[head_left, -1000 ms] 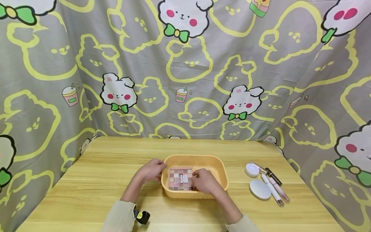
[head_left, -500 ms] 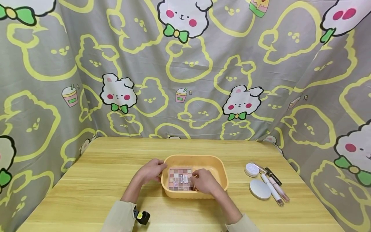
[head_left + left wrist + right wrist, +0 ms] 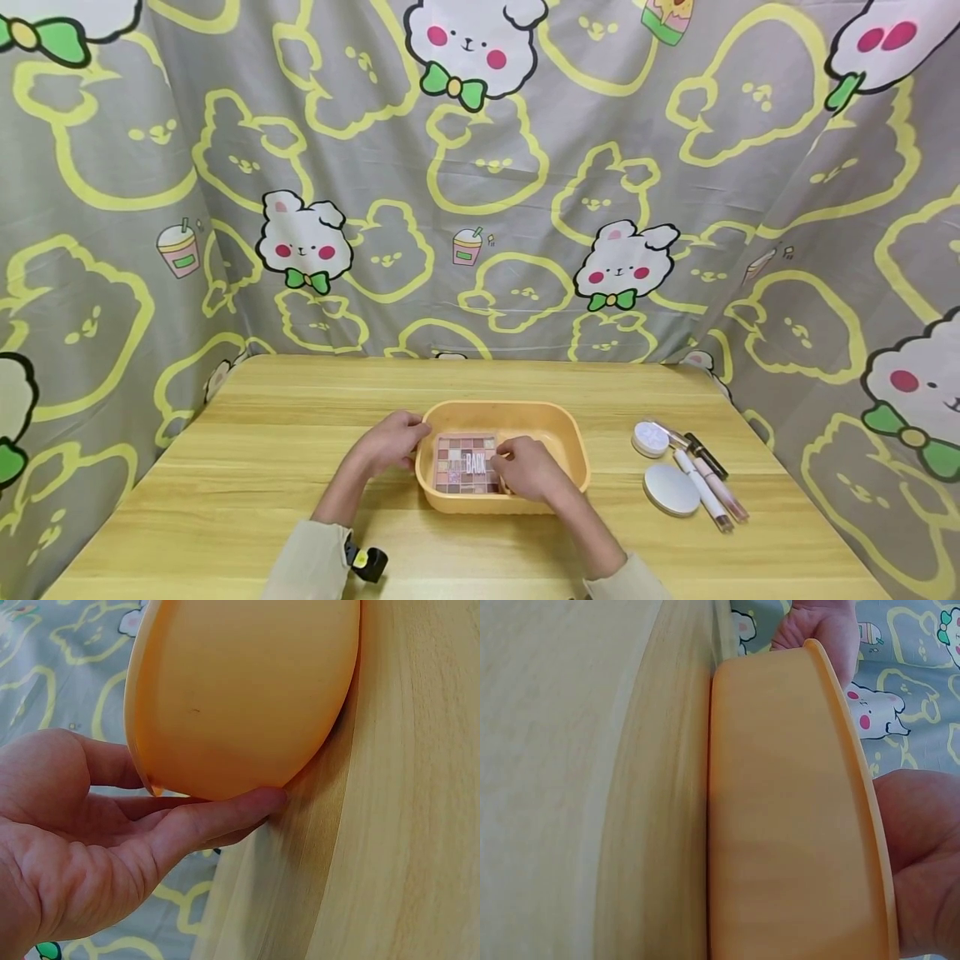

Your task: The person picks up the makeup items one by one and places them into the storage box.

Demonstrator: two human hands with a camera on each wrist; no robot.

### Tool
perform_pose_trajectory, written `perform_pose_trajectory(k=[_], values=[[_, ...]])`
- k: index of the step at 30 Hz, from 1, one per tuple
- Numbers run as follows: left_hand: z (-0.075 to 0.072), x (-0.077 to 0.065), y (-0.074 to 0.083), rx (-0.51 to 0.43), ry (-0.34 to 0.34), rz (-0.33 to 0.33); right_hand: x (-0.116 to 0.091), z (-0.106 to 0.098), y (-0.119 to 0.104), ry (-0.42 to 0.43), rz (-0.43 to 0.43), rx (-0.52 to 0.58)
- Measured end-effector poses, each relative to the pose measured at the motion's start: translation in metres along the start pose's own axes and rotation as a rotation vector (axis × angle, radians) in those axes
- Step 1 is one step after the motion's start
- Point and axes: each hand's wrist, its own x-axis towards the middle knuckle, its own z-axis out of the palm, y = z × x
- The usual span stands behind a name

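Observation:
In the head view an orange plastic basin [image 3: 517,504] stands on the wooden table. Inside its left part lies a square eyeshadow palette [image 3: 465,465] with many coloured pans and "BACK" on its lid. My right hand [image 3: 528,468] reaches over the basin's near rim and holds the palette by its right edge; its fingertips are partly hidden. The left hand [image 3: 392,440] grips the basin's left end. In the left wrist view its thumb meets the rim while the fingers [image 3: 225,814] lie along the outer wall. Only the palm side of the right hand [image 3: 922,855] shows in the right wrist view, behind the basin wall.
To the basin's right lie a small round white case [image 3: 650,439], a larger round silver compact [image 3: 671,490] and several slim cosmetic tubes, including a white one [image 3: 702,490] and a dark one [image 3: 705,455]. A patterned curtain [image 3: 480,208] encloses the table's back and sides.

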Motion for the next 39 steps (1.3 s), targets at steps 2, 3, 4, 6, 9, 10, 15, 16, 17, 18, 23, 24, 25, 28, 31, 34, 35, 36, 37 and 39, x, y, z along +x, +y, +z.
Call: perform_pose_trajectory(k=[2,3,4,6,9,10,15,16,17,18,23,24,25,28,31,34,35,36,37,39], values=[[-0.0001,-0.0009,0.0004,-0.003,-0.005,0.005,0.0001,-0.0007,-0.0001,0.0,-0.006,-0.007],[-0.0002,-0.0011,0.0003,-0.002,-0.006,0.008,0.0002,-0.001,0.0001,0.001,-0.009,-0.011],[-0.0003,-0.0014,0.0007,-0.003,-0.006,0.009,0.0004,-0.0014,0.0003,0.002,-0.013,-0.015],[-0.0005,-0.0018,0.0009,-0.005,-0.009,0.011,0.0006,-0.0021,0.0005,0.002,-0.017,-0.021],[-0.0008,-0.0023,0.0012,-0.002,-0.012,0.009,0.0005,-0.0025,0.0009,0.0,-0.018,-0.024],[-0.0007,-0.0025,0.0015,-0.002,-0.012,0.008,0.0003,-0.0025,0.0007,0.0,-0.018,-0.024],[-0.0005,-0.0029,0.0016,0.001,-0.009,0.004,0.0002,-0.0012,0.0008,-0.005,-0.003,-0.017],[-0.0005,-0.0028,0.0013,0.001,-0.009,0.004,0.0002,-0.0011,0.0008,-0.007,0.002,-0.014],[-0.0005,-0.0028,0.0013,-0.001,-0.009,0.005,0.0003,-0.0008,0.0011,-0.009,0.007,-0.009],[-0.0006,-0.0026,0.0009,0.0,-0.01,0.005,0.0003,-0.0006,0.0013,-0.012,0.012,-0.005],[-0.0006,-0.0022,0.0006,-0.005,-0.008,0.006,-0.0003,-0.0004,0.0018,-0.016,0.021,0.016],[-0.0002,-0.0024,0.0007,-0.004,-0.007,0.007,-0.0003,-0.0007,0.0016,-0.016,0.022,0.019],[-0.0001,-0.0028,0.001,-0.004,-0.005,0.007,-0.0002,-0.0007,0.0017,-0.017,0.022,0.021],[0.0,-0.0033,0.0011,-0.003,-0.003,0.005,0.0006,-0.0012,0.0019,-0.016,0.025,0.025],[-0.0002,-0.0024,0.0005,-0.007,-0.004,0.003,0.001,-0.0008,0.0021,-0.019,0.036,0.05],[0.0005,-0.0008,-0.0002,-0.017,-0.003,0.001,0.0011,-0.0002,0.0021,-0.023,0.05,0.082],[0.0008,-0.0004,-0.0005,-0.019,-0.001,0.0,0.0009,-0.0001,0.0016,-0.024,0.054,0.092],[0.0012,-0.0001,-0.0003,-0.023,0.001,-0.002,0.0008,-0.0002,0.0012,-0.023,0.055,0.093],[0.0015,0.0002,-0.0003,-0.023,0.003,-0.004,0.0007,-0.0002,0.0013,-0.022,0.056,0.094],[0.0019,0.001,-0.0007,-0.021,0.007,-0.006,0.0005,-0.0004,0.0009,-0.022,0.057,0.095]])
